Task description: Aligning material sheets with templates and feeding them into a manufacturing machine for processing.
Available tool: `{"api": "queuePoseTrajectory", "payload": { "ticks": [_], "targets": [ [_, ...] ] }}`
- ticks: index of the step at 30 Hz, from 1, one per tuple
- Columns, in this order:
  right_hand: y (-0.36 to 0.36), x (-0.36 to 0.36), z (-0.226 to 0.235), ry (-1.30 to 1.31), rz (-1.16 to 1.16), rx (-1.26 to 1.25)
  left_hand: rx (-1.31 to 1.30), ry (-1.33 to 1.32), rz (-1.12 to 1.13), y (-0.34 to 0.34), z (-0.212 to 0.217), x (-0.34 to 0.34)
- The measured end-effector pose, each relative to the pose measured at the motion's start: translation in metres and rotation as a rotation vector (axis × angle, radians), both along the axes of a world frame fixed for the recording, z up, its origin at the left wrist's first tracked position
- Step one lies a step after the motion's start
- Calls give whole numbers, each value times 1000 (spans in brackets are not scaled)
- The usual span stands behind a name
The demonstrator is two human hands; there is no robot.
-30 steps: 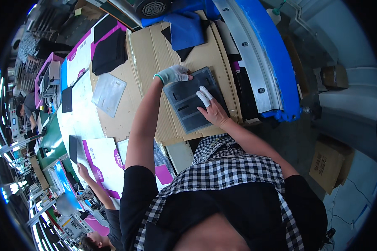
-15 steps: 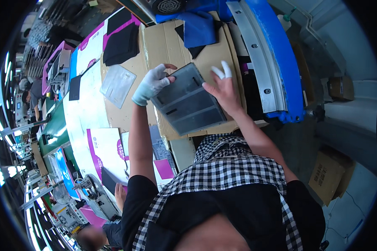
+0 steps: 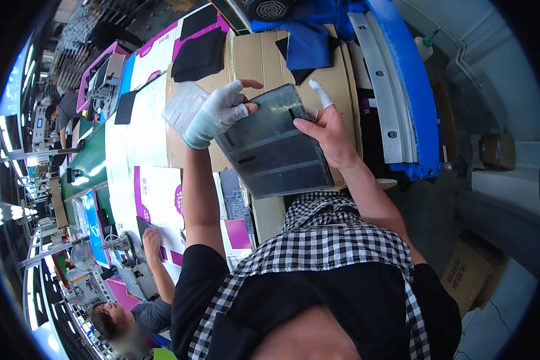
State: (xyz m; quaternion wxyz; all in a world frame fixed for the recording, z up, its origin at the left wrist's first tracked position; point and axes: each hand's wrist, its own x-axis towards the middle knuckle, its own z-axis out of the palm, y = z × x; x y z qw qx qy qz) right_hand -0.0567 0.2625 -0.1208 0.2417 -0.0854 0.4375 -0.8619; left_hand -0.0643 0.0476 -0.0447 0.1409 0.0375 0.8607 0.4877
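Note:
A dark grey, glossy rectangular plate (image 3: 276, 141) with paler cross bands and short slots is tilted over the cardboard-topped work surface. My left hand (image 3: 222, 114), in a white glove with bare thumb and index tips, grips its upper left edge. My right hand (image 3: 333, 135) is closed on the opposite edge, thumb on top and some fingers hidden beneath; a white cover sits on one raised fingertip. Left of my gloved hand lies a clear, pale plate (image 3: 185, 105), partly hidden by the glove.
Black sheets (image 3: 199, 55) are stacked at the far left, and a blue cloth (image 3: 308, 45) lies on the cardboard (image 3: 255, 51). A blue machine with a metal bar (image 3: 383, 90) stands at the right. Printed white-and-purple sheets (image 3: 157, 204) lie near a co-worker's hand (image 3: 152, 241).
My right hand has gone from open beside the plate to closed on its right edge. The plate has shifted slightly. At the lower left, the co-worker's arm has reached further in.

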Motion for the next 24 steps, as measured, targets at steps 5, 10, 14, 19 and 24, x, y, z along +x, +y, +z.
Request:
{"api": "queuePoseTrajectory", "payload": {
  "ticks": [5, 10, 14, 19, 24],
  "targets": [
    [2, 0, 4, -61, -26, -43, -21, 1, 3, 1, 2, 1],
    [3, 3, 4, -79, -64, -72, -14, 34, 8, 4, 3, 1],
    [5, -3, -5, -126, -73, -115, -33, 45, -9, 8, 10, 1],
    [7, -1, 1, -217, -86, -120, -131, 55, -15, 14, 21, 2],
    [8, 2, 5, -119, -142, -65, -118, 47, -9, 12, 16, 4]
  ]
}}
